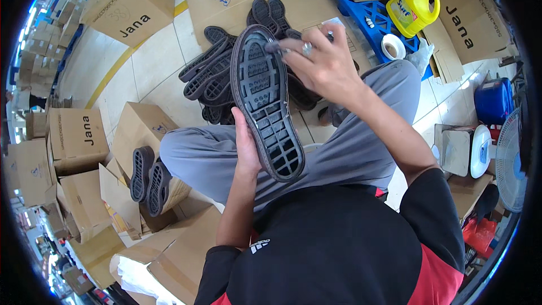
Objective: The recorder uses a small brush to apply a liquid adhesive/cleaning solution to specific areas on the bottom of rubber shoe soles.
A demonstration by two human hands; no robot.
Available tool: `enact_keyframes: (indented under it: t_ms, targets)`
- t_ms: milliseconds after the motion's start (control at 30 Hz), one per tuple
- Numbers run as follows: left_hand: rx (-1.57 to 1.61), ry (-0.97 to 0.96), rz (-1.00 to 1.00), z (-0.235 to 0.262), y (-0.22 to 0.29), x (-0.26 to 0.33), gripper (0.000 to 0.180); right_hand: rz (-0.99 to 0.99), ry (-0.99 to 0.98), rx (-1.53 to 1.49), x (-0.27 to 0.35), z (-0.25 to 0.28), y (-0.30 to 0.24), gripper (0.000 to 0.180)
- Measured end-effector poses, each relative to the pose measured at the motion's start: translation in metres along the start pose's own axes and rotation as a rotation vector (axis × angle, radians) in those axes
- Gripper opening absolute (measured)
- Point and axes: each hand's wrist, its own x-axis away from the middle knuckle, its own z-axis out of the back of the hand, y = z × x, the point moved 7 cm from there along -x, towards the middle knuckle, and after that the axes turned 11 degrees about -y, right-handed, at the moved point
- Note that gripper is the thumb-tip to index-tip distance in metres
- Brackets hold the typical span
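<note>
A dark shoe sole point(264, 101) is held up over my lap, its hollow, ribbed inner side facing me. My left hand point(246, 144) grips it from the left edge, thumb along the rim and the other fingers hidden behind. In my right hand point(324, 65) is a small brush point(275, 47), pinched between the fingers; its dark tip touches the rim near the sole's upper right end. Most of the brush's handle is hidden by the fingers. Beyond the held sole lies a pile of similar dark soles point(209, 76) on flattened cardboard point(226, 0).
On the right, a yellow jug point(412, 7) and a white round container point(393, 47) stand by a blue pallet point(353, 14). Two more soles point(149, 178) rest on an open carton point(138, 130) at left. Boxes point(76, 135) line the left side; a fan point(510, 161) stands far right.
</note>
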Motion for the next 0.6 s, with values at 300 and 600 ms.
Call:
enact_keyframes:
  t_ms: [300, 600]
  targets:
    - [-0.047, -0.030, -0.165, 0.007, 0.019, -0.013, 0.071, -0.006, -0.141, -0.245, 0.053, 0.013, -0.058, 0.014]
    - [-0.114, -0.020, -0.255, 0.016, 0.044, -0.015, 0.076, -0.047, -0.216, -0.381, 0.080, 0.027, -0.088, 0.014]
